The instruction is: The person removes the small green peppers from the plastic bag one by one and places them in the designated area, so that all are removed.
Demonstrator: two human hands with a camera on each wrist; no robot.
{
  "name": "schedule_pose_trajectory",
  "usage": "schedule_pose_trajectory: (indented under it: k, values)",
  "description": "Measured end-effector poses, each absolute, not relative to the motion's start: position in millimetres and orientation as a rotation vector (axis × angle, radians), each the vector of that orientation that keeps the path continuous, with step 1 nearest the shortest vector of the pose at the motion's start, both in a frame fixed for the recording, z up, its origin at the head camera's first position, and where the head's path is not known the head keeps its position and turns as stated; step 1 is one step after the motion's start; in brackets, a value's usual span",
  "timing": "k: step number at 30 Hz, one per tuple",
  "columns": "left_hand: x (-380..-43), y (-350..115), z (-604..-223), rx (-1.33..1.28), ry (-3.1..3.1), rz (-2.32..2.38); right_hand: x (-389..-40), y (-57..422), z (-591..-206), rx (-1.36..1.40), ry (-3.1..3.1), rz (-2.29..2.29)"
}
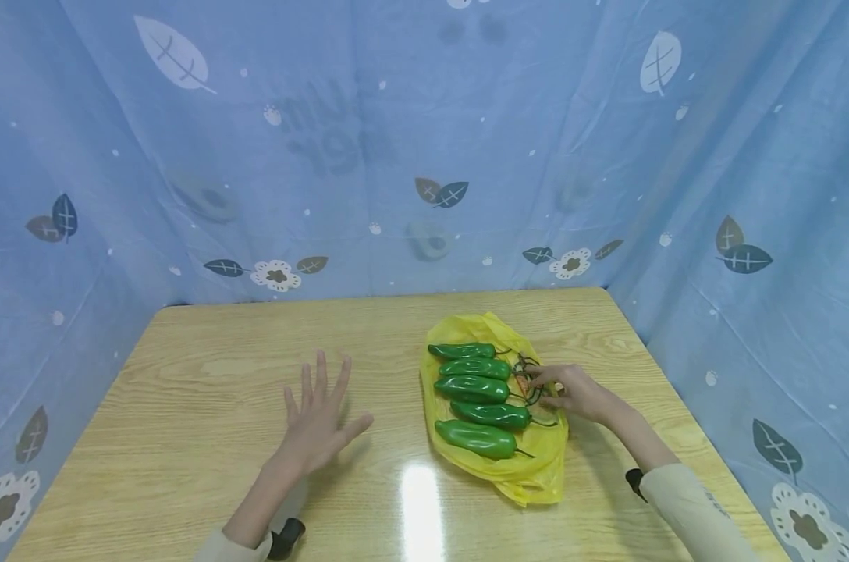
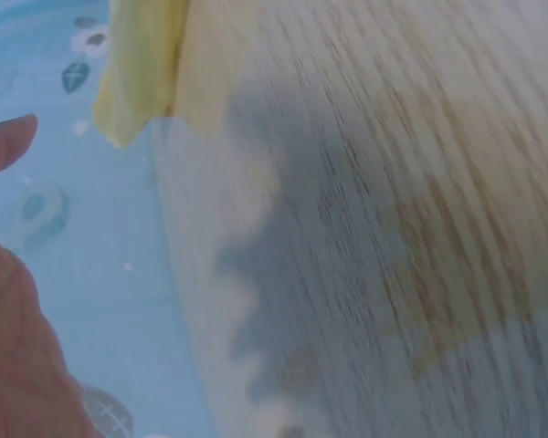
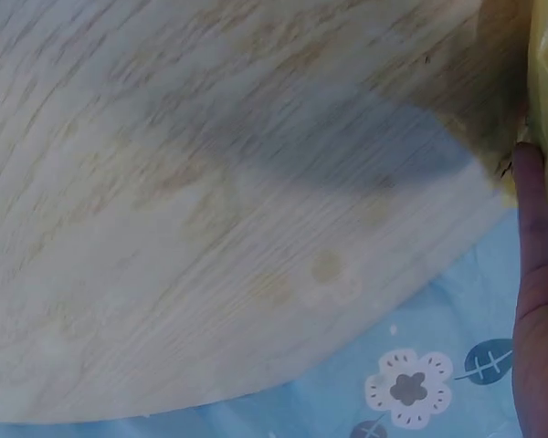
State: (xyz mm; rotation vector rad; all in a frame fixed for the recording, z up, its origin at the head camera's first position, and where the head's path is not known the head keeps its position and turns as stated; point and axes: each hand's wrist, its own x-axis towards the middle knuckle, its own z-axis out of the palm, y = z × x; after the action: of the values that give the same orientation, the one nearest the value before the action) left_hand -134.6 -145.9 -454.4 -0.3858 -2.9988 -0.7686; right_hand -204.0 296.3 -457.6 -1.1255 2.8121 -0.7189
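Five peppers point(image 1: 472, 388) are lying lined up on our yellow bag point(image 1: 537, 476).
Our left grip point(image 1: 317, 428) is hanging spread, our right grip point(image 1: 577, 392) lying at dark strings point(image 1: 524, 362), its pinch unclear to us. The row is looking finished, the strings seemingly unsorted.

The table point(image 1: 392, 375) offers passage left of the obstructing yellow bag point(image 1: 542, 467).

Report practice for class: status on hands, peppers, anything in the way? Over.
Left hand spread, empty. Right hand at dark strands, grip unclear. Five green peppers in a row on yellow bag. Possible obstruction: strands beside the peppers.
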Motion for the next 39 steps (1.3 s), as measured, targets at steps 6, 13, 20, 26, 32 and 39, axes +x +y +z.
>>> schedule_pose_trajectory:
  k: [6,13,20,26,32,39]
  values:
    - [-134.9,-140.6,-455.4,-0.563,-2.942,-0.792,-200.2,299.3,-457.1,-1.094,2.836,-0.687]
    - [-129.4,-144.8,-451.0,-0.739,-2.959,-0.905,-195.3,303.5,-463.3,-1.212,2.824,-0.706]
    - [-121.0,-154.9,-447.2,-1.094,-2.87,-1.409,-194.6,308.6,-467.6,-1.396,2.853,-0.694]
    - [-122.0,-146.9,-451.1,-1.243,-2.697,-1.645,-195.2,310.5,-470.7,-1.509,2.857,-0.666]
    - [-136.7,-119.6,-452.5,-1.277,-2.622,-1.726,-194.7,312.4,-475.0,-1.603,2.845,-0.634]
    - [-162.0,-71.6,-453.4,-1.224,-2.629,-1.809,-192.6,313.8,-476.8,-1.599,2.832,-0.629]
